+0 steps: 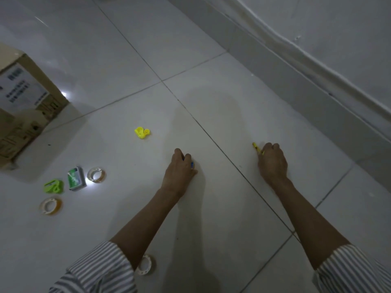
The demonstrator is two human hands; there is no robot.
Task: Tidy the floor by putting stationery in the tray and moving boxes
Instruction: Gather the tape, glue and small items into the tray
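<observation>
My left hand (181, 171) is down on the white tiled floor, fingers curled round a small blue item (192, 164) that is mostly hidden. My right hand (273, 162) grips a yellow pen (256, 147), whose tip pokes out to the upper left. A yellow clip-like piece (142, 132) lies loose beyond my left hand. At the left lie a green tape dispenser (53, 186), a green-and-white small box (76, 179) and two tape rolls (96, 175) (50, 206). A third tape roll (145, 265) shows under my left forearm. No tray is in view.
A cardboard box (25, 106) with a white label stands at the far left. A wall with a grey skirting (296, 81) runs diagonally along the right. Bare tiles stretch between the box and the wall.
</observation>
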